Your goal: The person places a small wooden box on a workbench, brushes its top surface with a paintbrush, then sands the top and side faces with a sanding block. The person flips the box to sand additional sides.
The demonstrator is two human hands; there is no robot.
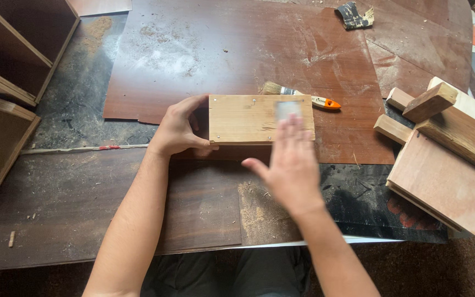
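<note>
A small light wooden box [246,118] with nail heads on its top face lies on the brown board-covered bench. My left hand [178,129] grips its left end, thumb at the front edge. My right hand [288,159] lies over the box's right part, blurred by motion, with its fingers pressing a small grey sheet, probably sandpaper [288,109], against the top face.
A paintbrush with an orange handle tip [300,97] lies just behind the box. Stacked wooden blocks and boards [441,148] sit at the right. Open wooden shelf units [6,71] stand at the left. Sawdust is scattered about, and a dark scrap [354,15] lies far back.
</note>
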